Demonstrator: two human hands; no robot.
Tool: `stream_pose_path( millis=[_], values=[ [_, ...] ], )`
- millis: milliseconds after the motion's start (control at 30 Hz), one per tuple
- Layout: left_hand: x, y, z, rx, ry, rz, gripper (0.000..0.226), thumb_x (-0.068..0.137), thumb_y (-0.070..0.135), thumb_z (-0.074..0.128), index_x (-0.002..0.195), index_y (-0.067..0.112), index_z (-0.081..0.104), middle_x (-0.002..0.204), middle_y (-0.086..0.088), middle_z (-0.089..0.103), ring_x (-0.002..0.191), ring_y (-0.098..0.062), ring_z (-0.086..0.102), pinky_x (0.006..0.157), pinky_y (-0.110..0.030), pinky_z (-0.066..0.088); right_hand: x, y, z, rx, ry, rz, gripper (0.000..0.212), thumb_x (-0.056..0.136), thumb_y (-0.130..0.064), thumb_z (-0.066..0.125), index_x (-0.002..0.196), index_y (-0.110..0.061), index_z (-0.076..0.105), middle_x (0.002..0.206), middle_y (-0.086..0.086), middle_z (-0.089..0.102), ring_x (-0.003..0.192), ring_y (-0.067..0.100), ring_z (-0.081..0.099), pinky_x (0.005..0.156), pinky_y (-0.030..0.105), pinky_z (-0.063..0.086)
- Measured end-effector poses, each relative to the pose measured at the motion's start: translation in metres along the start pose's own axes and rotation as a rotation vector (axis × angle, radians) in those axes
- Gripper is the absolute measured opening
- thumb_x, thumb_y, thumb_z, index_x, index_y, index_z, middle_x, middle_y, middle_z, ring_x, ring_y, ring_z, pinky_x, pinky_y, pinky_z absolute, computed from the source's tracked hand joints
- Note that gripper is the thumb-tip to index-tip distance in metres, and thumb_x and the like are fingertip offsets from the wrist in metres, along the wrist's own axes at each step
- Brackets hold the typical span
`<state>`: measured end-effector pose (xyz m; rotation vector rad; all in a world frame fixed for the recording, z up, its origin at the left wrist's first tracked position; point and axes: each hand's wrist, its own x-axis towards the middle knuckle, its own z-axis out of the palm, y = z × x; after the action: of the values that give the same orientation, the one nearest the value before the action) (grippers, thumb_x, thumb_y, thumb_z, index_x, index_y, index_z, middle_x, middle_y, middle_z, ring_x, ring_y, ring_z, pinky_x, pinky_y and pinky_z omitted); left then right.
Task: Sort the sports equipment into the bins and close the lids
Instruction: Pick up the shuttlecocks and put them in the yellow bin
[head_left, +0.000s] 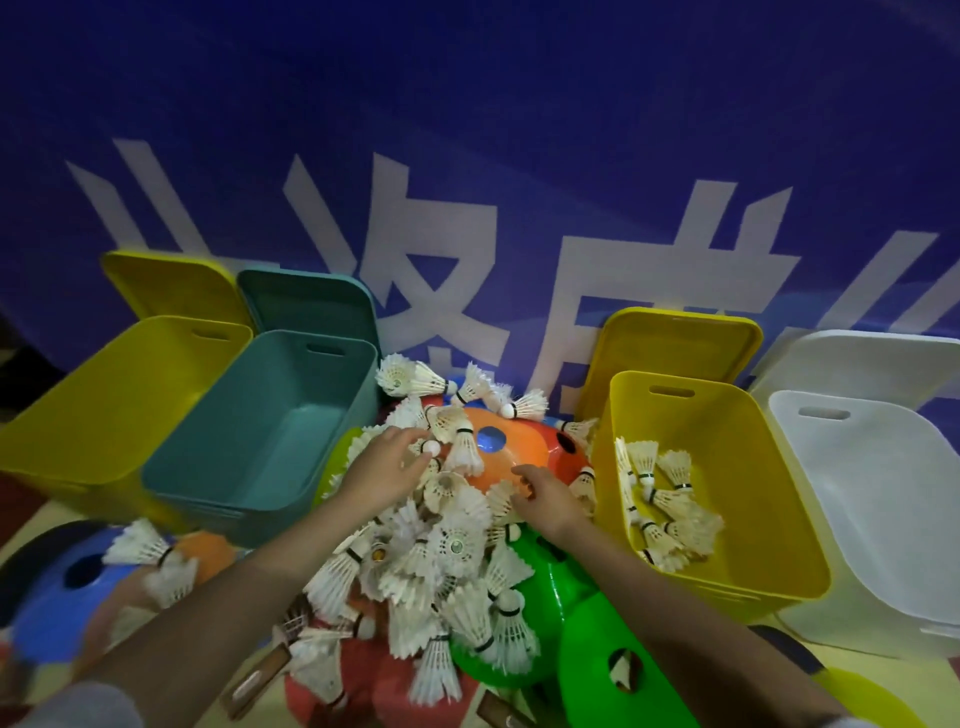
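Shuttlecocks (447, 545) are lying in a loose white heap in the middle, spilling over an orange cone (498, 457) with a round hole in its top and green cones (566, 587) nearer the camera. More shuttlecocks are sitting inside the right yellow bin (737, 561), whose lid (675, 343) is leaning against the blue banner (467, 130) behind it. A white bin (883, 545) is standing just beside it on the right, lid off. On the left, a teal bin (208, 483) and a second yellow bin (78, 426) are standing side by side, both open, with lids propped behind them. A blue cone (57, 613) is lying at lower left with a shuttlecock resting on it.

The left hand (384, 467) is reaching into the far side of the heap, its curled fingers closing around a shuttlecock there. The right hand (545, 499) is resting on the orange cone's edge beside the heap, fingers bent toward the feathers; whether it is grasping anything cannot be told.
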<state>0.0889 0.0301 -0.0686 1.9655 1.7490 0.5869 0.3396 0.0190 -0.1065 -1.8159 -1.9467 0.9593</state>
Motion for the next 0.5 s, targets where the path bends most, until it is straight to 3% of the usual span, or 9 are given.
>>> stream_pose_path(
  millis=[200, 333, 500],
  values=[
    [0.009, -0.022, 0.0, 0.305, -0.205, 0.132, 0.055, 0.089, 0.042, 0.057, 0.139, 0.027, 0.043, 0.135, 0.0, 0.045, 0.125, -0.017, 0.041, 0.097, -0.032, 0.042, -0.002, 0.011, 0.016, 0.058, -0.076, 0.092, 0.064, 0.088, -0.029, 0.065, 0.144, -0.019, 0.038, 0.142, 0.002, 0.047, 0.126, 0.021, 0.047, 0.1, 0.028, 0.038],
    [0.019, -0.033, 0.004, 0.434, -0.235, 0.21, 0.068, 0.084, 0.041, 0.064, 0.144, 0.027, 0.035, 0.142, 0.001, 0.036, 0.131, -0.018, 0.033, 0.1, -0.033, 0.041, 0.0, 0.02, 0.022, 0.041, -0.097, 0.086, 0.069, 0.08, -0.023, 0.074, 0.141, -0.021, 0.042, 0.134, -0.001, 0.055, 0.124, 0.019, 0.051, 0.099, 0.028, 0.043],
    [0.034, -0.04, 0.007, 0.45, -0.214, 0.271, 0.073, 0.083, 0.039, 0.064, 0.146, 0.03, 0.03, 0.142, 0.006, 0.037, 0.131, -0.015, 0.03, 0.101, -0.033, 0.04, 0.006, 0.023, 0.032, 0.026, 0.009, 0.059, 0.061, 0.078, -0.028, 0.076, 0.133, -0.022, 0.051, 0.125, -0.002, 0.059, 0.114, 0.016, 0.054, 0.093, 0.025, 0.042]
  ],
)
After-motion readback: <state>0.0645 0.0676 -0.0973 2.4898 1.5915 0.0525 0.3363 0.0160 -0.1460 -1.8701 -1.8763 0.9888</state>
